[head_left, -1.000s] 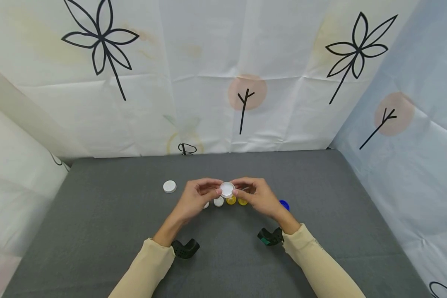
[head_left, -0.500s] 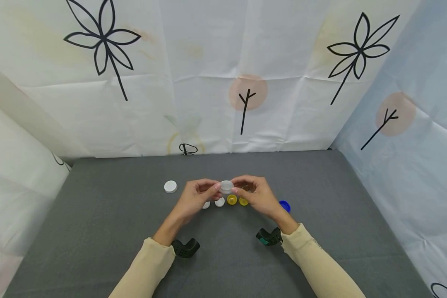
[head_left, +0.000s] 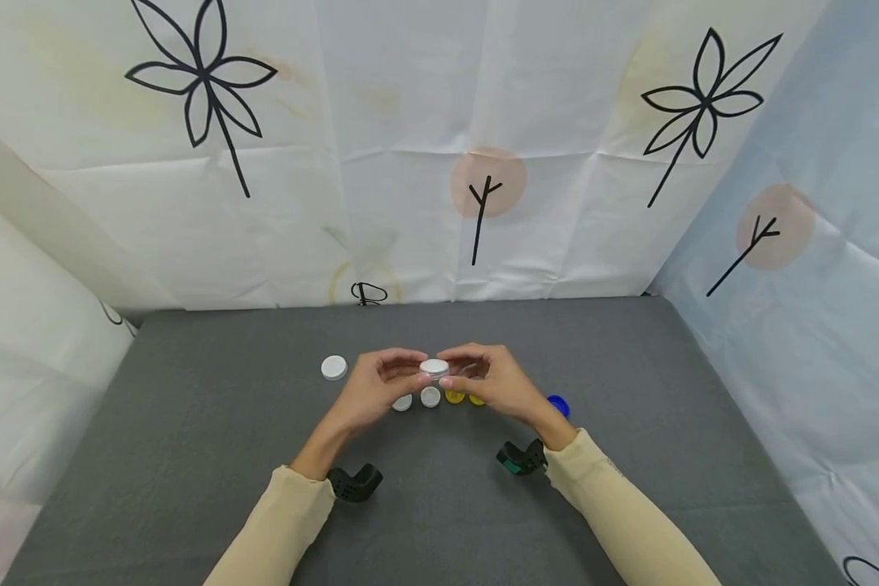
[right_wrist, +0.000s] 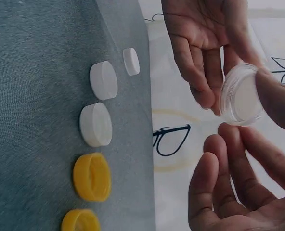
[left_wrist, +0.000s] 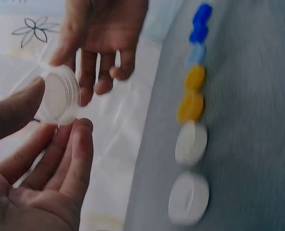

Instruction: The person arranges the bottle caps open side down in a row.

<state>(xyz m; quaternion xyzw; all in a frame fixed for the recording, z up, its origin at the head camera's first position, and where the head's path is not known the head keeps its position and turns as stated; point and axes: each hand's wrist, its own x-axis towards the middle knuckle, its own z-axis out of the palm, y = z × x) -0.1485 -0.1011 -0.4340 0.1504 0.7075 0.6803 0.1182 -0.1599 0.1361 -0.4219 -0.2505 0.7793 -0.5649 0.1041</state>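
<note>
Between my two hands is a small round clear plastic container [head_left: 434, 369] with a whitish flat face and ridged rim. In the head view my left hand [head_left: 369, 392] pinches its left side, and my right hand [head_left: 504, 389] pinches its right side. Both wrist views show the clear container [left_wrist: 60, 94] gripped at the edge by thumbs and fingertips, held up off the table. Just below it lie white bottle caps [right_wrist: 96, 124] and yellow bottle caps [right_wrist: 92, 177] in a row.
The row runs on to a light blue cap [left_wrist: 196, 54] and dark blue caps [left_wrist: 199, 33]. One more white cap [head_left: 334, 367] lies apart at the left, beyond my left hand. Grey cloth [head_left: 439, 521] covers the table; white printed curtains [head_left: 410, 203] stand behind and beside it.
The container has turned in my fingers from facing me to lying nearly flat, white face up. Both hands have shifted slightly left with it. The caps have stayed in place.
</note>
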